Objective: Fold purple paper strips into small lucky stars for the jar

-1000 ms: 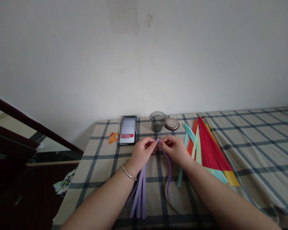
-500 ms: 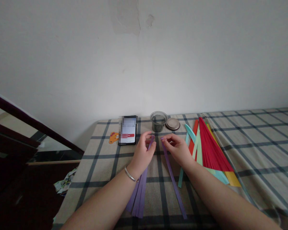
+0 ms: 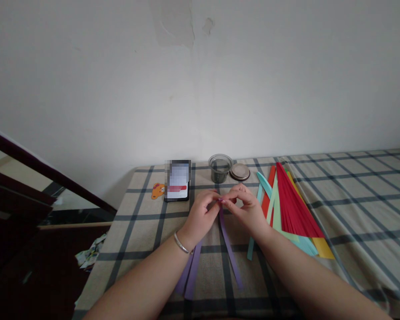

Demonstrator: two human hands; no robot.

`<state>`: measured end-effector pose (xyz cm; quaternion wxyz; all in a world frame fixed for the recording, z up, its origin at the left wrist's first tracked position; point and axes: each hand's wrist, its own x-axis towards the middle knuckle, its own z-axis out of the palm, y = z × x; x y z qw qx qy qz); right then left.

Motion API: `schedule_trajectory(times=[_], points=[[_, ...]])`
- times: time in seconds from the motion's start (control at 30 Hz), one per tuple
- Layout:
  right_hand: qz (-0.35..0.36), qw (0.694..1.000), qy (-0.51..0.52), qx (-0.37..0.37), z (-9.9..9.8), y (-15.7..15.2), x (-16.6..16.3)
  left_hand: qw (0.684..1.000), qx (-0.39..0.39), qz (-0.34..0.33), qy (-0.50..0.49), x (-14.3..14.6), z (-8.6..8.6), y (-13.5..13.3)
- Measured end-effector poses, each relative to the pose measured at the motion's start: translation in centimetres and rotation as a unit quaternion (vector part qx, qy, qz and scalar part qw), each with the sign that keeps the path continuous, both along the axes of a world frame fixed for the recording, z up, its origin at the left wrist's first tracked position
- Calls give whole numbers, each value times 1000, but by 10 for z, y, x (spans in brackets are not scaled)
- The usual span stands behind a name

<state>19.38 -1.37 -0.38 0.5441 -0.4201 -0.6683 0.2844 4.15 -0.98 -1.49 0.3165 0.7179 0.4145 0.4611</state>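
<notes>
Across near part of checked cloth, bunched purple strips emerge beside silver bracelet. Just beyond, left hand and right hand meet, each grip closed in pinch on top end of purple strip, rest trailing down toward cloth. To right, fan of red strips over other coloured strips. Farther, phone, grey see-through cup and round lid, near pale wall.

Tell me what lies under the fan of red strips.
Light blue strips and yellow strips stick out from beneath the red strips; anything further under the fan is covered.
</notes>
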Motion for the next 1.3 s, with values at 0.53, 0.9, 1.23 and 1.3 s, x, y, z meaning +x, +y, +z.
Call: schedule_trajectory(times=[0.53,0.9,1.23,1.3], points=[[2,992,-120,-39,3,-3,2,984,93,-5,150,-5,13,-6],[142,975,24,-167,-5,1,0,984,71,-6,160,-5,13,-5],[93,964,125,-218,-8,3,1,990,71,29,122,-5,5,-7],[107,959,132,-227,-8,3,2,989,74,31,121,-5,4,-5]])
